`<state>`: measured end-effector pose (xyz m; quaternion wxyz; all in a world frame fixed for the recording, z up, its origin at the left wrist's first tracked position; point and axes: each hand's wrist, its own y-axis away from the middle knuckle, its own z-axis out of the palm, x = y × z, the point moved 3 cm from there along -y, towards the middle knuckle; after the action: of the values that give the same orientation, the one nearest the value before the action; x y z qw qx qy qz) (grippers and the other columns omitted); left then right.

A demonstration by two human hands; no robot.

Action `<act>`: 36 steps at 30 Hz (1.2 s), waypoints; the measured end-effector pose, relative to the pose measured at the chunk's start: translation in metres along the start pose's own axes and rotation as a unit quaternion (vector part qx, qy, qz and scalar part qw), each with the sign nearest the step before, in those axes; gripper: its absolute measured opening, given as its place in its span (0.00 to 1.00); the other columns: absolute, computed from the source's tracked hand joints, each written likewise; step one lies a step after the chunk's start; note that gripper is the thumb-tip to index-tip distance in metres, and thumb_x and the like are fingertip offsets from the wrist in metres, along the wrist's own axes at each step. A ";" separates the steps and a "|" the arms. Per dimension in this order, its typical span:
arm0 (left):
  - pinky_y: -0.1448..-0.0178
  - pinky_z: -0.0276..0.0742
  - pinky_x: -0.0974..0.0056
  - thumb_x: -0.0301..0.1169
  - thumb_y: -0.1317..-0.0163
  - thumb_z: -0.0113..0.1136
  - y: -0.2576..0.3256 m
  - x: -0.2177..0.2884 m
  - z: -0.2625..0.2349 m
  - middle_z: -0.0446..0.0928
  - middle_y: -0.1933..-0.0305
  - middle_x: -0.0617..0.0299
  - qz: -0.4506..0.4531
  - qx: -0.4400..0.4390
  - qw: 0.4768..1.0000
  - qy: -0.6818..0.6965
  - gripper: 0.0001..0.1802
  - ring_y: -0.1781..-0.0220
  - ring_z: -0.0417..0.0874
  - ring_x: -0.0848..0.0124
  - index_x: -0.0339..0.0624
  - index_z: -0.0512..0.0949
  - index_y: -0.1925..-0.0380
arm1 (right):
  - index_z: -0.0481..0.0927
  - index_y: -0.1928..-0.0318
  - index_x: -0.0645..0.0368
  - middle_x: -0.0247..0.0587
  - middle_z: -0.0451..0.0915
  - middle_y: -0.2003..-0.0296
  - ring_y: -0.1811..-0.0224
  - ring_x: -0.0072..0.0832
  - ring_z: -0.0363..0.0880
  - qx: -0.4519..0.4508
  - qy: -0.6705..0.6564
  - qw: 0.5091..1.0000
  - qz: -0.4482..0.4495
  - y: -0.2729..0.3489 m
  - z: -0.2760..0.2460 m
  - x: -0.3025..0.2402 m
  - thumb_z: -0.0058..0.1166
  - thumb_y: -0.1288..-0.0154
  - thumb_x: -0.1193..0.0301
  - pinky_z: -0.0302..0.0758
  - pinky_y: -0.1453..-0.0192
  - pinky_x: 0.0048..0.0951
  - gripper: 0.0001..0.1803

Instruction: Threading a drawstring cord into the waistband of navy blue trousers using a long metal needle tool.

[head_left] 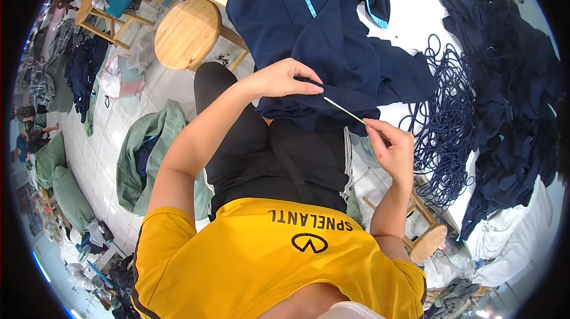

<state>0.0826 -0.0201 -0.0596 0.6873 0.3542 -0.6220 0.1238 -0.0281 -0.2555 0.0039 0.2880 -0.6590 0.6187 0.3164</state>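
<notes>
A navy jacket (332, 40) with light-blue stripes and a small grey patch lies on the table edge and over my lap. My left hand (288, 80) pinches its hem, the thumb on top of the folded cloth. Between the closed fingers of my right hand (392, 148) is a thin metal rod (344, 109), slanting up and left. Its far tip lies at the hem, close to my left thumb. Whether the tip is inside the cloth, I cannot tell.
A tangle of navy cords (444, 123) lies on the white tabletop to the right, beside a heap of dark garments (510, 70). Wooden stools (189, 34) stand at the left and lower right (428, 243). Green cloth (148, 153) and filled green sacks (71, 194) rest on the tiled floor.
</notes>
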 end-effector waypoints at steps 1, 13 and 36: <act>0.53 0.70 0.73 0.36 0.41 0.63 0.001 0.000 0.001 0.81 0.65 0.65 -0.005 0.000 1.000 -0.009 0.16 0.62 0.76 0.80 0.35 0.81 0.59 | 0.84 0.62 0.59 0.39 0.82 0.77 0.80 0.17 0.77 -0.002 -0.016 1.000 0.006 -0.001 0.003 0.003 0.58 0.44 0.78 0.69 0.76 0.17 0.09; 0.70 0.67 0.64 0.44 0.48 0.66 0.022 0.025 0.019 0.75 0.79 0.54 0.044 -0.103 0.980 -0.162 0.19 0.78 0.75 0.70 0.37 0.81 0.68 | 0.83 0.58 0.64 0.26 0.77 0.77 0.79 0.07 0.63 -0.131 -0.210 0.968 0.034 -0.007 0.022 0.014 0.54 0.40 0.80 0.56 0.77 0.12 0.09; 0.74 0.72 0.56 0.35 0.51 0.65 0.062 0.095 0.052 0.74 0.83 0.56 0.278 0.129 0.868 -0.391 0.10 0.78 0.79 0.56 0.43 0.76 0.75 | 0.73 0.66 0.60 0.50 0.69 0.46 0.53 0.38 0.73 -0.099 -0.086 0.950 -0.283 -0.040 0.004 -0.106 0.54 0.60 0.81 0.71 0.48 0.32 0.14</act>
<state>0.0232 -0.0346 0.0495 0.2729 0.2720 -0.8909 0.2404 0.0074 -0.1824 0.0824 0.3510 -0.8024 0.3454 0.3371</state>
